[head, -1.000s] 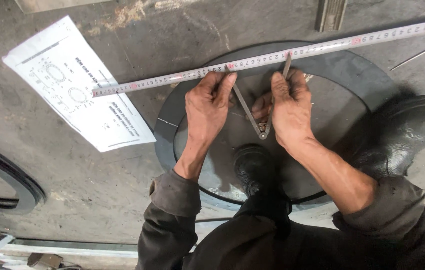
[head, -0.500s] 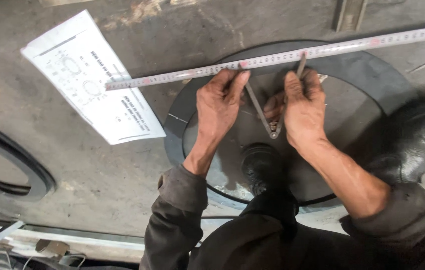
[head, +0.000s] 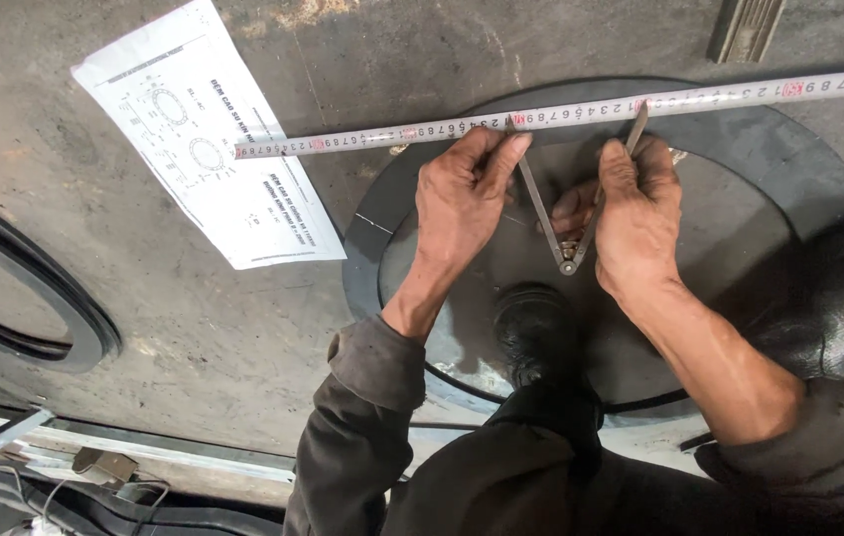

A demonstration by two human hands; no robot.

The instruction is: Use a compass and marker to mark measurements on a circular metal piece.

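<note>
Head view, from nine o'clock across: a white paper sheet of line drawings (head: pixel 206 139) lies on the grey concrete floor (head: pixel 194 337). Left hand (head: pixel 462 203) presses the long steel tape measure (head: pixel 561 116) onto the dark round rubber ring (head: pixel 789 169), fingers together. At three o'clock, right hand (head: pixel 635 213) has fingers clamped on the metal divider compass (head: pixel 566 213) (both tips touching the tape).

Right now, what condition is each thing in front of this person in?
Tape measure: pulled out, lying across the ring.
Divider compass: legs spread, tips at the tape.
Left hand: pressing on one leg.
Right hand: gripping the other leg.
Dark ring: flat on the floor.
Paper drawing: flat, unfolded.
</note>
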